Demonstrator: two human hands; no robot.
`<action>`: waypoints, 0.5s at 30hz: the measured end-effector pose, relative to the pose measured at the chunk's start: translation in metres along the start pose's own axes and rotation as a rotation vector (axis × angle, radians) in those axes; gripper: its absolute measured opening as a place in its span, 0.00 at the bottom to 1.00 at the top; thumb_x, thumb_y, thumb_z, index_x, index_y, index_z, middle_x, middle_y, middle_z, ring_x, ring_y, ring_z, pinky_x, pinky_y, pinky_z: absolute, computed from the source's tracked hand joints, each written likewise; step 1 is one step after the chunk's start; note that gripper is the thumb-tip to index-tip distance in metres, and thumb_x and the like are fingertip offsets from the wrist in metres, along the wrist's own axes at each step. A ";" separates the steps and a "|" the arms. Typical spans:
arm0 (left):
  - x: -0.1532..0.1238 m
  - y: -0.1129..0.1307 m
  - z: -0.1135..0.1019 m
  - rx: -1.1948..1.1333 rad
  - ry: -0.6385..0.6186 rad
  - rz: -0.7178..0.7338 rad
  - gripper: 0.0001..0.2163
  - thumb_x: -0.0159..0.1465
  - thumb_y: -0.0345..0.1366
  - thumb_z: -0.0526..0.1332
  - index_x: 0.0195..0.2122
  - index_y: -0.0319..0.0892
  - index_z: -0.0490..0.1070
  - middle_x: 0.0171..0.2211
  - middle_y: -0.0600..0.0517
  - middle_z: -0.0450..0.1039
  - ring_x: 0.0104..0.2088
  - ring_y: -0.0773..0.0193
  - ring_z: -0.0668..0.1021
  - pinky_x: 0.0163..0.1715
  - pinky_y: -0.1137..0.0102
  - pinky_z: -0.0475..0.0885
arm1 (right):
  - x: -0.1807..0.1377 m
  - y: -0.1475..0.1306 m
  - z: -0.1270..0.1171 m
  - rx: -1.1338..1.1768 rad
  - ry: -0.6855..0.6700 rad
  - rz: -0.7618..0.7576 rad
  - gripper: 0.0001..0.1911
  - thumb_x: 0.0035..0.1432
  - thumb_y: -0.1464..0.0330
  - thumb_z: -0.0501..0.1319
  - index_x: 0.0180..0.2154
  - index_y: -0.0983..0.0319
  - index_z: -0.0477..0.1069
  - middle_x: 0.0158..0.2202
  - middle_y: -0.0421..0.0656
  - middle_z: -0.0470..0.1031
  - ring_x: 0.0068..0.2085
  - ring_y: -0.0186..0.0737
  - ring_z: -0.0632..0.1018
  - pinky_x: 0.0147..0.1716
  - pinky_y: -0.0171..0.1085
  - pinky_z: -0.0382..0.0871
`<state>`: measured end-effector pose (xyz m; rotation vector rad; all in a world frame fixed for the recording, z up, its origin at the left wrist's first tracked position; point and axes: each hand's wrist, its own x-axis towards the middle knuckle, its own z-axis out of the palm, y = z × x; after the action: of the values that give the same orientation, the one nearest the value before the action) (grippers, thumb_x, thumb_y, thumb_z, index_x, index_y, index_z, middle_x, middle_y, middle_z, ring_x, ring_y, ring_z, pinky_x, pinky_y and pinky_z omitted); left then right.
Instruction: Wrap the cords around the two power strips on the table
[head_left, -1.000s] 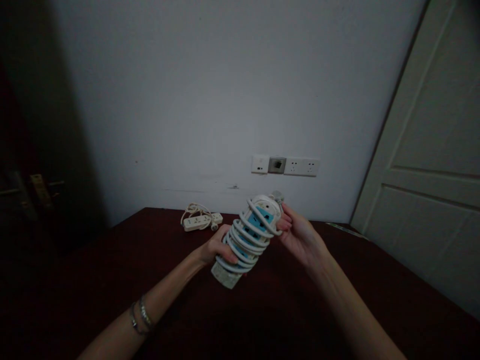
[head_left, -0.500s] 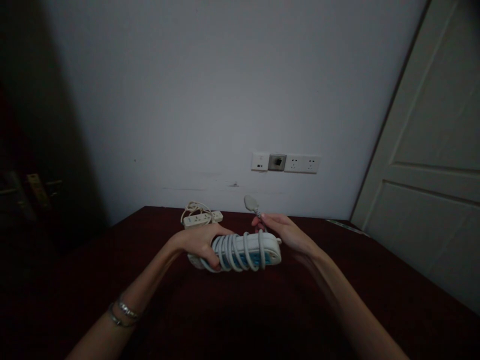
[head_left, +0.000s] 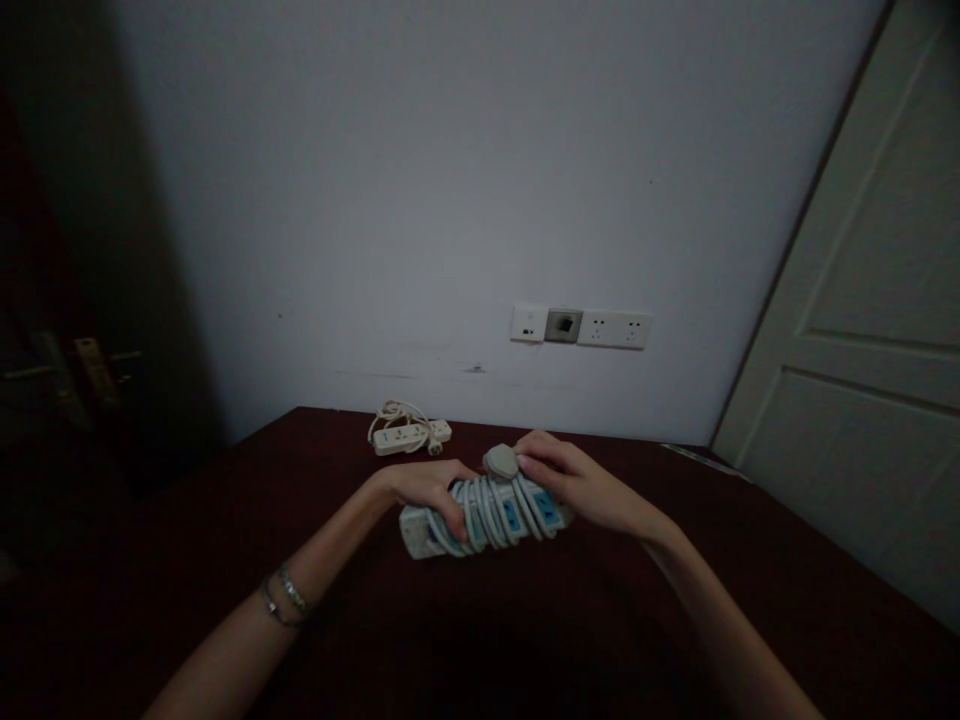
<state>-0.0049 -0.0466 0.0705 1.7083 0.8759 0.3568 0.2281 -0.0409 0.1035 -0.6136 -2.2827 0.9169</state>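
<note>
A white power strip (head_left: 420, 533) with blue socket faces is held up over the dark red table, its grey cord (head_left: 491, 517) wound round it in several turns. My left hand (head_left: 431, 487) is closed round the strip's left part, thumb across the front. At the right end, my right hand (head_left: 574, 475) pinches the cord's plug (head_left: 501, 462), which sits against the strip's top edge. Some of my right fingers lie behind the plug and the strip, hidden from sight.
A second, smaller power strip (head_left: 397, 438) with a loosely coiled cable lies at the table's back edge. Wall sockets (head_left: 613, 329) sit above the dark red table (head_left: 315, 440). A pale door (head_left: 862, 400) stands at the right, and a door handle (head_left: 97, 370) shows at the left.
The plug has come down from above the strip onto its top edge, with my right hand. The strip has turned so its blue socket faces show more.
</note>
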 end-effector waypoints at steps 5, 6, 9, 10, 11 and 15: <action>0.005 -0.015 -0.002 -0.270 -0.119 0.005 0.20 0.40 0.27 0.67 0.38 0.38 0.74 0.33 0.51 0.78 0.29 0.61 0.78 0.29 0.68 0.75 | 0.003 0.005 -0.003 0.314 -0.039 0.093 0.18 0.57 0.55 0.54 0.37 0.63 0.68 0.31 0.41 0.68 0.32 0.35 0.68 0.33 0.34 0.63; 0.006 -0.016 -0.001 -0.328 -0.142 0.013 0.21 0.40 0.26 0.67 0.39 0.37 0.74 0.32 0.51 0.78 0.28 0.60 0.78 0.28 0.67 0.75 | 0.003 0.005 -0.003 0.357 -0.007 0.087 0.18 0.57 0.55 0.55 0.37 0.63 0.68 0.31 0.42 0.68 0.33 0.35 0.69 0.34 0.35 0.63; 0.009 -0.017 0.000 -0.443 -0.163 0.047 0.22 0.42 0.24 0.65 0.41 0.37 0.73 0.32 0.49 0.78 0.27 0.59 0.78 0.28 0.64 0.76 | 0.002 0.005 -0.005 0.410 0.081 0.065 0.16 0.56 0.57 0.56 0.39 0.62 0.68 0.33 0.42 0.70 0.35 0.36 0.70 0.36 0.35 0.64; 0.010 -0.017 0.001 -0.461 -0.160 0.054 0.22 0.42 0.24 0.65 0.42 0.37 0.72 0.32 0.49 0.78 0.27 0.59 0.78 0.28 0.64 0.76 | 0.002 0.004 -0.005 0.402 0.087 0.056 0.16 0.56 0.57 0.56 0.39 0.62 0.68 0.34 0.42 0.70 0.35 0.36 0.70 0.35 0.35 0.64; 0.011 -0.016 0.002 -0.475 -0.154 0.059 0.22 0.43 0.23 0.65 0.42 0.36 0.72 0.32 0.49 0.78 0.27 0.59 0.78 0.29 0.63 0.76 | 0.000 0.003 -0.006 0.378 0.086 0.044 0.15 0.57 0.58 0.56 0.40 0.62 0.68 0.34 0.42 0.70 0.35 0.36 0.70 0.36 0.35 0.64; 0.014 -0.016 0.007 -0.537 -0.162 0.063 0.20 0.44 0.24 0.64 0.41 0.34 0.72 0.33 0.47 0.78 0.29 0.57 0.79 0.30 0.60 0.76 | -0.005 0.001 -0.012 0.221 0.035 -0.025 0.15 0.54 0.61 0.60 0.42 0.61 0.66 0.38 0.42 0.69 0.41 0.39 0.69 0.40 0.35 0.63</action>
<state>0.0029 -0.0396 0.0507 1.2466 0.5441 0.4437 0.2400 -0.0377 0.1077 -0.4993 -2.1159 1.1184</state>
